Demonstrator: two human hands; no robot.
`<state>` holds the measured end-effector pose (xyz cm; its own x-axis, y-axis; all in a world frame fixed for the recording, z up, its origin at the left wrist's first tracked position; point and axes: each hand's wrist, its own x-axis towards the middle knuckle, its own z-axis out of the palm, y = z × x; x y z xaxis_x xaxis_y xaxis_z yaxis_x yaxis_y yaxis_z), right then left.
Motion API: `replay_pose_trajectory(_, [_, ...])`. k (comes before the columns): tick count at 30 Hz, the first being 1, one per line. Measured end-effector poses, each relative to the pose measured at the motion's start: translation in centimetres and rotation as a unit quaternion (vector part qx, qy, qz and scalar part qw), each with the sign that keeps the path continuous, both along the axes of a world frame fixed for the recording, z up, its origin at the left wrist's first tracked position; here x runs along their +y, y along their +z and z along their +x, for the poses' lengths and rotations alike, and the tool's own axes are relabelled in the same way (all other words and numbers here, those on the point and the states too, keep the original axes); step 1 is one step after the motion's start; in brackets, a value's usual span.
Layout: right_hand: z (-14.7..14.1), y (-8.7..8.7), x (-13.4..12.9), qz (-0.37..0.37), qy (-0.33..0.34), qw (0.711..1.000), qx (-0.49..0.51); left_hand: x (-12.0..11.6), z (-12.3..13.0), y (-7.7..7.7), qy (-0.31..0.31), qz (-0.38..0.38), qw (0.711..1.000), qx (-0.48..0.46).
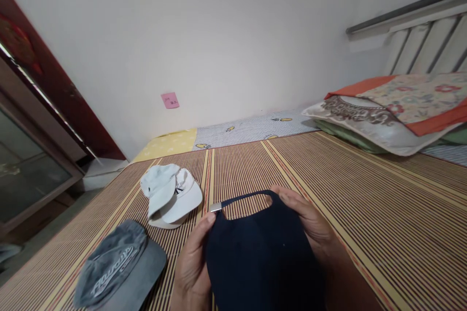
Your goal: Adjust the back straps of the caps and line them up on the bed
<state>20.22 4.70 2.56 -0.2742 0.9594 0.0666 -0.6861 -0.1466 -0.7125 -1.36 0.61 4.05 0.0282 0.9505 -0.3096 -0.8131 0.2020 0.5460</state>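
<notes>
From where I stand, the person has a navy cap (pixel 262 257) up in both hands, over the near part of the striped mat (pixel 248 165) spread on the bed. The back of the cap points away from the person, toward the mat's far edge and the wall (pixel 219 34); its long axis runs from there toward the person, leaning a little to the right at the near end. I can't see the brim. At the far end the strap (pixel 251 196) arches over the gap, with a metal buckle (pixel 215 207) at its left end.

The left hand (pixel 195 257) is clamped on the cap's left side, thumb by the buckle. The right hand (pixel 310 218) is clamped on the other side, where the strap meets the crown.

Toward the mat's left edge lies a grey cap (pixel 113 267), its brim slanting toward the hands. Farther up, nearer the far left corner, a pale cap (pixel 158 184) overlaps a white cap (pixel 184 199), brims toward the near side; whether one sits inside the other I can't tell. Pillows (pixel 408 141) lie at the far right corner, partly under an orange-edged cloth (pixel 426 97).
</notes>
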Motion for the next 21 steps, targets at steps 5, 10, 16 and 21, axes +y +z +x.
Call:
replay_pose_trajectory(5, [0.1, -0.2, 0.1, -0.007, 0.007, 1.0, 0.003, -0.3, -0.4, -0.3, -0.031, 0.03, 0.999, 0.003])
replay_pose_trajectory(10, [0.1, -0.3, 0.3, -0.02, 0.016, 0.999, 0.025, 0.0, -0.7, -0.6, -0.022, 0.029, 0.999, -0.01])
replay_pose_trajectory(16, [0.3, -0.2, -0.1, -0.018, 0.005, 1.0, -0.005, -0.1, -0.4, 0.1, -0.004, 0.041, 0.999, -0.012])
replay_pose_trajectory(21, [0.9, 1.5, -1.2, 0.04, 0.051, 0.995, -0.075, -0.7, -0.1, 1.1, -0.021, 0.037, 0.997, 0.063])
